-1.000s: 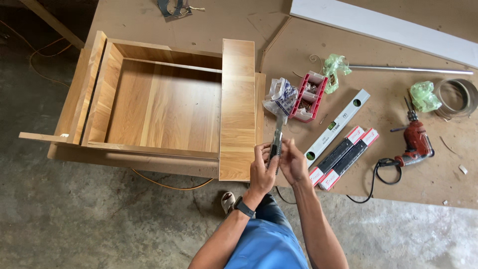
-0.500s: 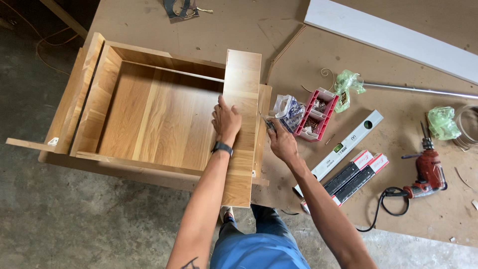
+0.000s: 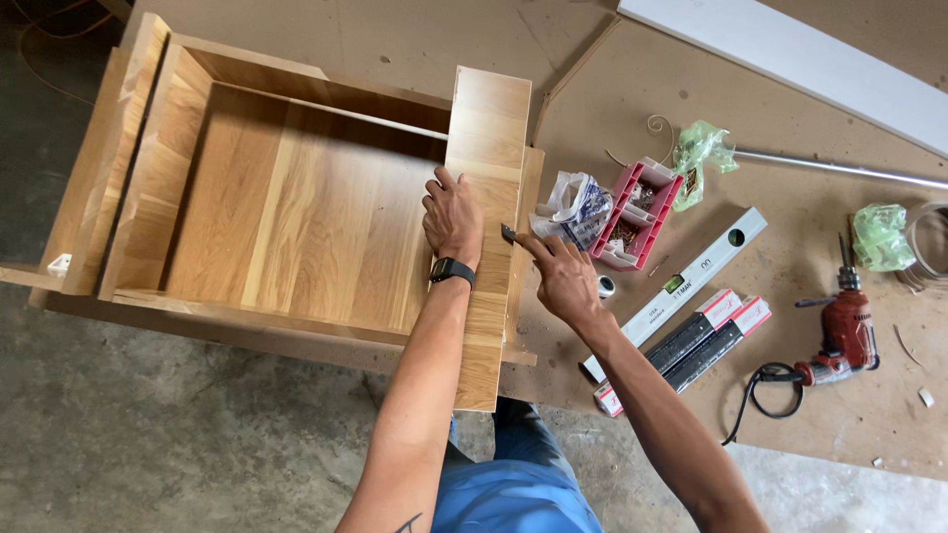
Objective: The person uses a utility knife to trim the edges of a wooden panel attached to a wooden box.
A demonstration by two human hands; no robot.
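Observation:
My left hand (image 3: 452, 218) lies flat on a long oak board (image 3: 487, 158) that rests along the right side of an open oak box (image 3: 267, 212). A black watch sits on that wrist. My right hand (image 3: 561, 276) is just right of the board, pinching a small dark piece (image 3: 508, 234) against the board's right edge. What the piece is I cannot make out.
A red compartment tray of screws (image 3: 632, 212) and a plastic bag (image 3: 573, 205) lie right of the board. Further right are a spirit level (image 3: 691, 281), two long boxes (image 3: 691, 345), a red corded drill (image 3: 845, 331), a metal rod (image 3: 839, 170) and a white plank (image 3: 790, 59).
Both hands rose from the board's near end. The left hand settled flat on the board and the right hand brought the small piece to the board's right edge.

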